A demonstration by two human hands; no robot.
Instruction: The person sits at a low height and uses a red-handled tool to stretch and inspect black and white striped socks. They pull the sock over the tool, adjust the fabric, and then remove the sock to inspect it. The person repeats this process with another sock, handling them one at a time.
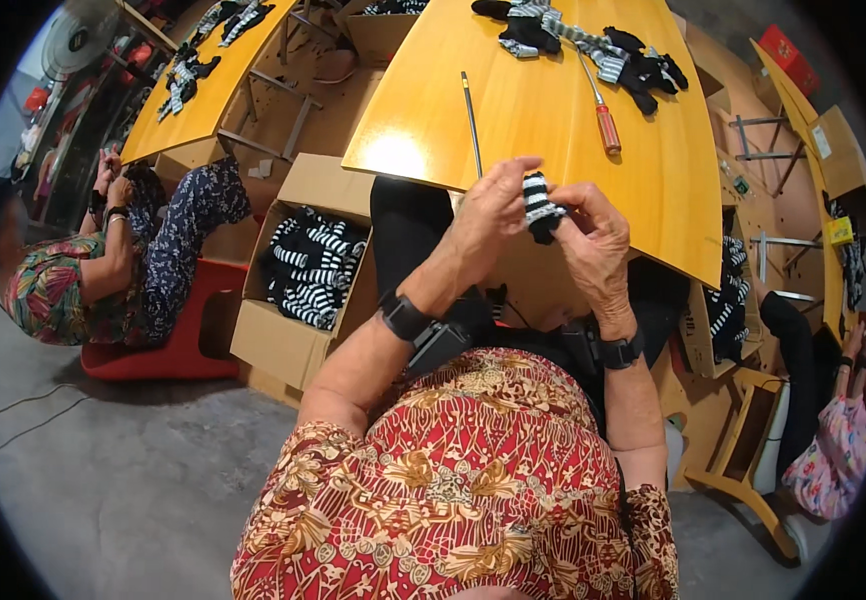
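A small black-and-white striped knit glove (537, 205) is held up bunched between my hands, just off the near edge of the yellow table (403, 110). My left hand (493, 205) grips its left side, with one finger stretched out above it. On the other side, my right hand (593, 235) pinches its lower edge between thumb and fingers. Behind my hands on the tabletop lie a thin dark rod (471, 120) and a screwdriver with a red handle (607, 130). Several more striped and black gloves (643, 75) are heaped near the far edge.
An open cardboard box (303, 360) full of striped gloves stands left of my legs; another box (698, 330) is at the right. A person (73, 270) sits on a red chair (183, 340) at the left table. A second person's patterned garment (838, 455) shows at far right.
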